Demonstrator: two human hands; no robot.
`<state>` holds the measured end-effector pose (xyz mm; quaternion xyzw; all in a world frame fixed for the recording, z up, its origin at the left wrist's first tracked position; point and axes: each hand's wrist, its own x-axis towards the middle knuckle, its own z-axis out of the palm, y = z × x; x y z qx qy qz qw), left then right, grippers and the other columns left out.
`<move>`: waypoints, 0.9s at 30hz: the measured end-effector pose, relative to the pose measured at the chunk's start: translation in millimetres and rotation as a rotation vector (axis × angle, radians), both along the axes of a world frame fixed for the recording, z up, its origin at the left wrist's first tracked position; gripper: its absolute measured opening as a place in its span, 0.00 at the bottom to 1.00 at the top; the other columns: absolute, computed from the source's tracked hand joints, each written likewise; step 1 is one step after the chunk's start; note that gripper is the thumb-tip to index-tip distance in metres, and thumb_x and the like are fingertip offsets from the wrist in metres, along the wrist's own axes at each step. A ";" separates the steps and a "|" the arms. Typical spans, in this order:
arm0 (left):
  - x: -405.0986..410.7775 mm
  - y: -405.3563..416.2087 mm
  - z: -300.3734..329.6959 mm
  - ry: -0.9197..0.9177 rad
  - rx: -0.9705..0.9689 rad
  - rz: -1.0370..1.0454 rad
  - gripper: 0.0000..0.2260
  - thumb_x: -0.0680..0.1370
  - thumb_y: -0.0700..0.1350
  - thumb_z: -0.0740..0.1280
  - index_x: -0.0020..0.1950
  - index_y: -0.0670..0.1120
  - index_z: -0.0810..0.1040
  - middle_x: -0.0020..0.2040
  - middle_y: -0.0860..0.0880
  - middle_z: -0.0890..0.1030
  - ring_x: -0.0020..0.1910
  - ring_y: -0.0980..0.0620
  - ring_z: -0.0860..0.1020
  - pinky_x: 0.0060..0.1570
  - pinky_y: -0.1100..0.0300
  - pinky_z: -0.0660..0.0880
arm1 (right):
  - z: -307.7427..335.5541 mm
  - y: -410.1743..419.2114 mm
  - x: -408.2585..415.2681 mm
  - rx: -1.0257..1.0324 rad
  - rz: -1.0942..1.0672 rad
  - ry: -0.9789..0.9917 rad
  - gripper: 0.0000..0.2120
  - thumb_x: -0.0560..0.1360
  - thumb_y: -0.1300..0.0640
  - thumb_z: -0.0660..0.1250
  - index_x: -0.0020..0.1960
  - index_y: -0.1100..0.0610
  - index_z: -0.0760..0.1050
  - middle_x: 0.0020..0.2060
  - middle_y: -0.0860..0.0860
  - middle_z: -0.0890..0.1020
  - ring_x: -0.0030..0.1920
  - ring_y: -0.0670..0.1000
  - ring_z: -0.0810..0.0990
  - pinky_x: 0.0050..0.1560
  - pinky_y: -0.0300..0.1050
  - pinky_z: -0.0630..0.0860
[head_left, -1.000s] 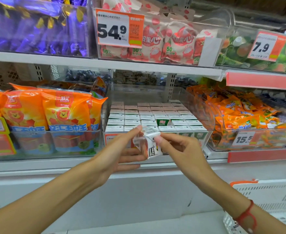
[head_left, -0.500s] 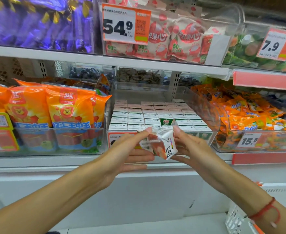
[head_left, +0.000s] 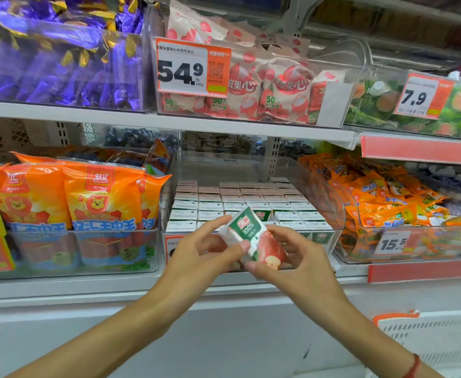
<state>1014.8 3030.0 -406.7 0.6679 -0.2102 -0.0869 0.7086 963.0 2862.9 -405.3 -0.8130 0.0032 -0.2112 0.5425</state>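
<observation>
**Small juice carton** (head_left: 253, 237), tilted, held in front of the clear bin (head_left: 328, 199) of stocked cartons (head_left: 240, 199). The left hand (head_left: 196, 257) pinches its upper part. The right hand (head_left: 303, 260) grasps its lower end, fingers (head_left: 278, 230) curled behind. Judged light, with smooth paperboard walls that are stiff yet crushable. It is best taken across its flat faces, near the edges, with modest pressure.

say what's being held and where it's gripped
A small juice carton, pinched by both: left hand on its upper left side, right hand round its lower end.
</observation>
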 end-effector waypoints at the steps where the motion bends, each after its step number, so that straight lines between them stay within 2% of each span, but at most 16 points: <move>1: -0.3 -1.1 -1.0 0.014 -0.001 0.025 0.33 0.61 0.57 0.75 0.66 0.57 0.74 0.51 0.54 0.85 0.51 0.55 0.83 0.57 0.53 0.78 | -2.1 2.7 0.6 -0.094 -0.044 -0.042 0.27 0.60 0.54 0.82 0.57 0.46 0.78 0.48 0.41 0.83 0.48 0.44 0.82 0.47 0.39 0.80; 2: 0.0 -1.8 -1.9 0.020 -0.001 0.048 0.32 0.62 0.56 0.75 0.65 0.55 0.75 0.51 0.53 0.85 0.50 0.54 0.84 0.56 0.54 0.79 | -3.8 5.4 1.1 -0.194 -0.059 -0.094 0.28 0.60 0.53 0.82 0.58 0.45 0.77 0.49 0.40 0.81 0.50 0.43 0.81 0.48 0.38 0.79; 4: 1.8 -1.0 -3.6 0.019 -0.005 0.071 0.22 0.69 0.50 0.74 0.62 0.51 0.78 0.49 0.53 0.85 0.46 0.54 0.85 0.47 0.61 0.81 | -6.0 7.6 2.5 -0.318 -0.027 -0.162 0.29 0.62 0.53 0.82 0.58 0.41 0.75 0.52 0.38 0.78 0.54 0.42 0.77 0.49 0.34 0.76; 6: 3.9 0.9 -3.9 0.003 -0.026 0.089 0.16 0.72 0.45 0.74 0.59 0.52 0.80 0.47 0.56 0.86 0.43 0.56 0.85 0.39 0.67 0.79 | -3.1 4.1 4.3 -0.213 0.073 -0.095 0.27 0.64 0.53 0.81 0.58 0.40 0.74 0.54 0.39 0.77 0.54 0.41 0.78 0.48 0.32 0.76; 8: 6.0 3.1 -2.8 -0.047 -0.031 0.101 0.17 0.71 0.42 0.74 0.57 0.55 0.78 0.44 0.61 0.85 0.42 0.60 0.84 0.36 0.72 0.76 | 0.3 -2.1 6.8 -0.034 0.171 0.018 0.25 0.67 0.50 0.78 0.61 0.39 0.74 0.55 0.40 0.78 0.53 0.42 0.80 0.50 0.34 0.77; 10: 6.0 4.9 0.4 -0.105 -0.022 0.103 0.19 0.71 0.40 0.75 0.56 0.57 0.77 0.44 0.65 0.84 0.43 0.61 0.83 0.36 0.73 0.76 | 0.8 -8.4 10.3 0.036 0.186 0.075 0.22 0.71 0.53 0.74 0.63 0.41 0.73 0.57 0.39 0.78 0.56 0.40 0.79 0.56 0.36 0.76; 11: 6.2 5.8 1.5 -0.139 -0.008 0.103 0.19 0.70 0.39 0.75 0.56 0.57 0.77 0.46 0.65 0.83 0.45 0.62 0.83 0.37 0.73 0.76 | 0.6 -10.5 12.1 0.064 0.190 0.072 0.20 0.73 0.55 0.73 0.62 0.42 0.75 0.58 0.40 0.79 0.57 0.40 0.79 0.57 0.36 0.76; 14: 9.2 8.7 3.5 -0.234 0.025 0.080 0.20 0.70 0.38 0.75 0.55 0.58 0.78 0.50 0.64 0.83 0.49 0.62 0.82 0.41 0.71 0.77 | -0.3 -15.7 17.8 0.115 0.201 0.002 0.17 0.71 0.60 0.74 0.58 0.46 0.79 0.51 0.42 0.84 0.52 0.43 0.82 0.51 0.35 0.78; 16: 12.9 9.0 6.9 -0.286 0.048 0.054 0.19 0.70 0.39 0.75 0.53 0.61 0.79 0.53 0.62 0.82 0.51 0.60 0.82 0.43 0.69 0.78 | 1.7 -20.4 21.9 0.088 0.183 -0.056 0.17 0.69 0.58 0.76 0.56 0.44 0.81 0.51 0.39 0.84 0.52 0.43 0.82 0.51 0.34 0.77; 19: 22.3 1.0 17.0 -0.377 0.087 0.060 0.17 0.69 0.47 0.75 0.52 0.64 0.76 0.54 0.63 0.81 0.53 0.63 0.80 0.45 0.70 0.77 | 2.3 -30.5 32.5 0.017 0.087 -0.115 0.18 0.67 0.47 0.75 0.56 0.39 0.79 0.53 0.38 0.82 0.54 0.42 0.80 0.54 0.37 0.78; 21: 33.7 -10.4 22.4 -0.409 0.085 0.116 0.16 0.68 0.52 0.74 0.54 0.62 0.75 0.52 0.66 0.79 0.52 0.66 0.78 0.44 0.72 0.76 | -1.3 -41.0 40.6 -0.104 -0.027 -0.083 0.19 0.72 0.46 0.71 0.62 0.38 0.74 0.58 0.37 0.79 0.59 0.40 0.77 0.61 0.43 0.75; 22: 41.3 -17.4 24.1 -0.412 0.079 0.148 0.16 0.69 0.52 0.74 0.55 0.60 0.74 0.52 0.65 0.79 0.52 0.67 0.78 0.44 0.73 0.75 | -4.2 -47.7 43.7 -0.238 -0.092 -0.042 0.21 0.75 0.45 0.67 0.67 0.39 0.69 0.62 0.37 0.76 0.64 0.41 0.74 0.66 0.45 0.71; 24: 59.6 -33.1 25.6 -0.412 0.099 0.203 0.16 0.72 0.49 0.74 0.56 0.57 0.72 0.52 0.62 0.79 0.51 0.66 0.78 0.45 0.71 0.75 | -12.2 -61.0 47.9 -0.569 -0.182 0.047 0.23 0.79 0.42 0.58 0.73 0.42 0.62 0.69 0.40 0.70 0.70 0.43 0.66 0.69 0.43 0.63; 25: 69.2 -40.8 25.7 -0.410 0.137 0.223 0.16 0.74 0.47 0.73 0.57 0.56 0.71 0.53 0.60 0.78 0.51 0.64 0.78 0.47 0.68 0.76 | -15.9 -65.9 49.2 -0.708 -0.205 0.071 0.23 0.80 0.41 0.55 0.74 0.44 0.61 0.71 0.41 0.68 0.72 0.44 0.63 0.70 0.41 0.59; 27: 85.9 -54.1 23.7 -0.388 0.239 0.225 0.17 0.75 0.45 0.73 0.59 0.53 0.70 0.53 0.57 0.78 0.52 0.57 0.79 0.52 0.56 0.78 | -22.1 -72.3 51.6 -0.862 -0.212 0.067 0.23 0.81 0.41 0.50 0.74 0.45 0.62 0.72 0.41 0.66 0.73 0.44 0.61 0.71 0.39 0.55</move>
